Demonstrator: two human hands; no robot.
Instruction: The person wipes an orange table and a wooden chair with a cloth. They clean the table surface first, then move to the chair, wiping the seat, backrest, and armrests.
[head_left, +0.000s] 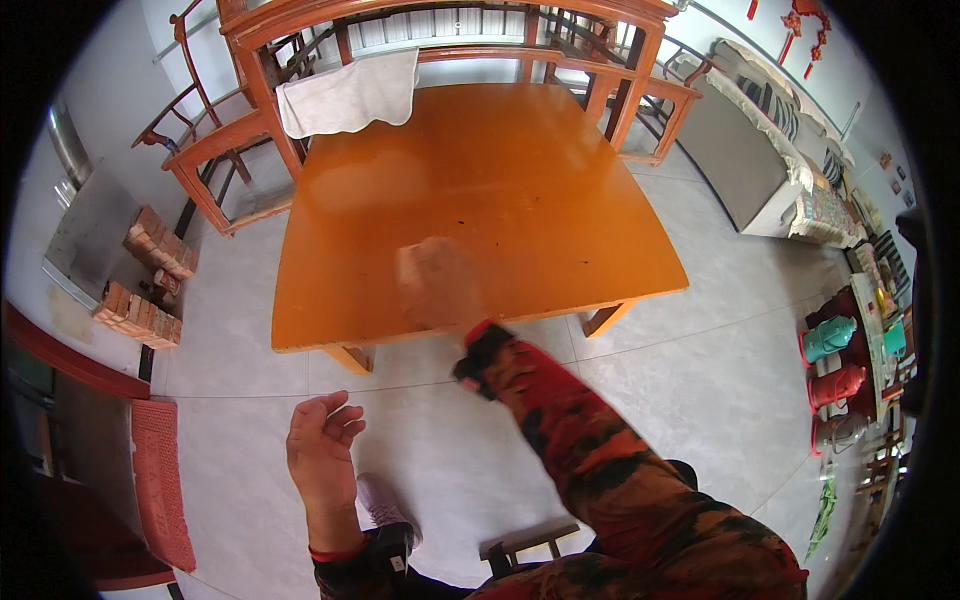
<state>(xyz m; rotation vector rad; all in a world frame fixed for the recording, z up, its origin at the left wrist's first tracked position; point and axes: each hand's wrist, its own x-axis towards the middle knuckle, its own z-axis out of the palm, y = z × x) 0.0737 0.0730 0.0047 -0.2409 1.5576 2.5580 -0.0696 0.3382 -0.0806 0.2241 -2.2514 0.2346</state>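
My right hand (442, 285) is over the near part of an orange-brown wooden table (480, 165), blurred by motion. The blur hides whether it holds anything and whether it touches the tabletop. My left hand (324, 450) hangs above the tiled floor in front of the table, fingers loosely curled and nothing in them. Small dark specks (460, 222) lie on the tabletop beyond my right hand. A pale cloth (349, 94) drapes over the table's far left corner and the wooden rail behind it.
A taller wooden table (450, 11) stands behind, with a wooden armchair (217, 150) at left. Stacked bricks (139, 315) sit along the left wall. On the right are a sofa (742, 157) and several thermos flasks (829, 337). A low stool (529, 546) is close to my legs.
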